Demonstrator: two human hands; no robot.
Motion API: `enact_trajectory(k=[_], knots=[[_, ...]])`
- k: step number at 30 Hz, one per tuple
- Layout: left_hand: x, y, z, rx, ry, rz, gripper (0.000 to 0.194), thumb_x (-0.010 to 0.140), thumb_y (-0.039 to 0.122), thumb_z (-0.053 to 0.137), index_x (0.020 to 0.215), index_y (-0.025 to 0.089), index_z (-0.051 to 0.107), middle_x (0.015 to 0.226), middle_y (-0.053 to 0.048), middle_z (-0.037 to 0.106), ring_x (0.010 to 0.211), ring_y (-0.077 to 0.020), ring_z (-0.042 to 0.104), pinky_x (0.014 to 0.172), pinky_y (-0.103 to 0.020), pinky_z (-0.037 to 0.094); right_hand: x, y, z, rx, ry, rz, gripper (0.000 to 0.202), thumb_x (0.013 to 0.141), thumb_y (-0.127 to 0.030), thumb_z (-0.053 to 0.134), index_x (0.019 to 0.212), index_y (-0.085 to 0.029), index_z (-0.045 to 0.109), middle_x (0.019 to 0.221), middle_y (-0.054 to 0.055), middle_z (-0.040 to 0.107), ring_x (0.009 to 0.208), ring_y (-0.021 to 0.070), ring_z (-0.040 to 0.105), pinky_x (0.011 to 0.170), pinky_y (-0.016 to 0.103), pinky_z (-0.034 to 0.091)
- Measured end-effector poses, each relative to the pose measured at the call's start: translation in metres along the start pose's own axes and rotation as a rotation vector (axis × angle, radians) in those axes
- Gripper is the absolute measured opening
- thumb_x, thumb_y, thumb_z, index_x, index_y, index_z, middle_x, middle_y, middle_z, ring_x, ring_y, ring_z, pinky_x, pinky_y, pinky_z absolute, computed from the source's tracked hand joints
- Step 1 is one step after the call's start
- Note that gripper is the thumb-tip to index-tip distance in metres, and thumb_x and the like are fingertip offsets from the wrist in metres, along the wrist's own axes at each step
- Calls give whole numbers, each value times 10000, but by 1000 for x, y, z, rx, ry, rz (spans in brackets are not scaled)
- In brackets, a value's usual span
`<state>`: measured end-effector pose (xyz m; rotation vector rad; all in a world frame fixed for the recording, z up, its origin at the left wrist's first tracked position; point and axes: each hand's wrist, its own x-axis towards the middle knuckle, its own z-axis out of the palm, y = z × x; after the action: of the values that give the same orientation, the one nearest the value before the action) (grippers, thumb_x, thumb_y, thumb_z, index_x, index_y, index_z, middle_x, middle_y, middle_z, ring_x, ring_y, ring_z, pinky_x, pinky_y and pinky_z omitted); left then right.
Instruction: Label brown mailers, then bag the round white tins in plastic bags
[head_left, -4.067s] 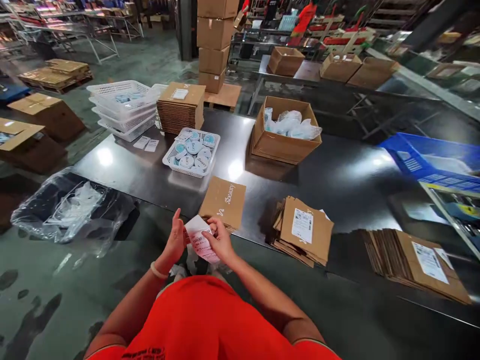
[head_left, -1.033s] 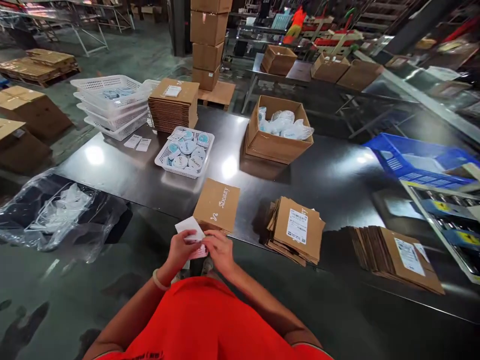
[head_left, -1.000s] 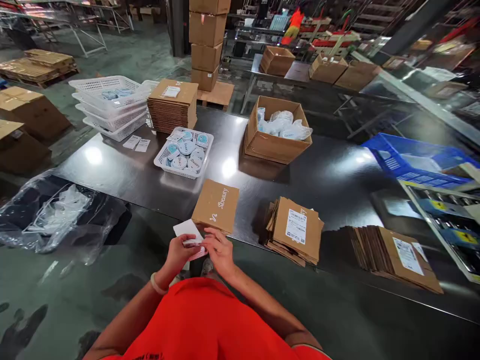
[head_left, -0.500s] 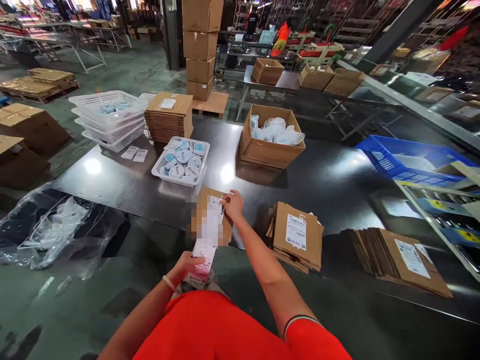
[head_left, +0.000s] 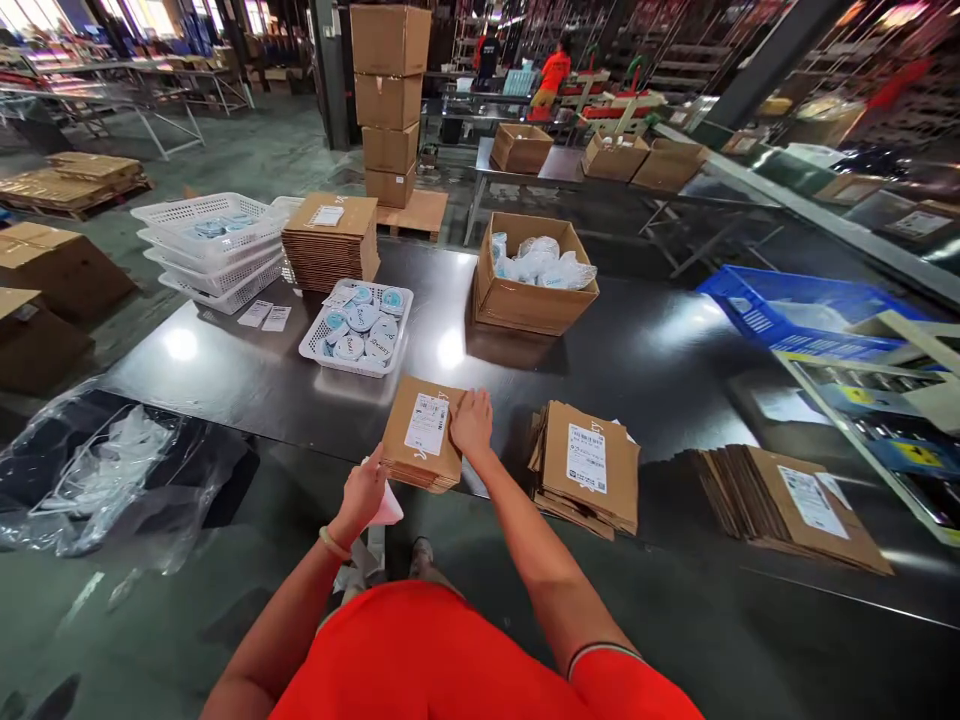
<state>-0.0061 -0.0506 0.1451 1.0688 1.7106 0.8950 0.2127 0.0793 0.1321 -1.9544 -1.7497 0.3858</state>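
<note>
A stack of flat brown cardboard pieces (head_left: 401, 415) lies at the table's near edge, with a white printed label (head_left: 427, 424) on its top piece. My right hand (head_left: 472, 424) rests on the stack's right side, fingers together; anything under them is hidden. At the stack's lower left corner my left hand (head_left: 363, 492) is closed on a folded strip of white labels (head_left: 388, 506), which hangs below the table edge. Behind the stack stands a white basket (head_left: 407, 318) of round blue and white items. Another labelled cardboard stack (head_left: 621, 470) lies to the right.
An open carton (head_left: 525, 306) with plastic-wrapped items stands behind. White baskets (head_left: 217, 277) and a tall cardboard stack (head_left: 330, 245) are at the back left. Farther right are more flat cardboard (head_left: 765, 510) and a blue crate (head_left: 810, 335). A person (head_left: 553, 75) stands in the background.
My right hand has moved from the label's upper edge to the stack's right side. My left hand has risen to the stack's corner, and the label strip now hangs folded beneath it.
</note>
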Motion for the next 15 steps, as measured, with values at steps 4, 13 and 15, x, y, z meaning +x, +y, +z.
enact_trajectory(k=[4,13,15], knots=[[-5,7,24,99,-86,76,395,849,232,674,1222,173,788,1034,-169,821,1043,-331,743,927,-361,516,-23,34,-15,68,-9,108,413,972,-360,591,1283,-97,655,1210,256,725,1169,353,679,991,451,524],[-19,-27,6,-197,-230,191,434,757,579,750,885,166,791,703,-49,726,655,-207,622,640,-306,489,-37,134,-165,-16,259,512,410,985,-295,467,1274,-108,690,1051,231,723,1022,349,668,910,481,484],[-26,-25,1,-224,-288,126,463,647,486,854,965,156,792,605,17,635,565,-150,519,563,-263,416,-42,128,-182,-161,367,547,499,968,-314,532,1408,-93,616,1281,305,661,1214,412,608,978,551,456]])
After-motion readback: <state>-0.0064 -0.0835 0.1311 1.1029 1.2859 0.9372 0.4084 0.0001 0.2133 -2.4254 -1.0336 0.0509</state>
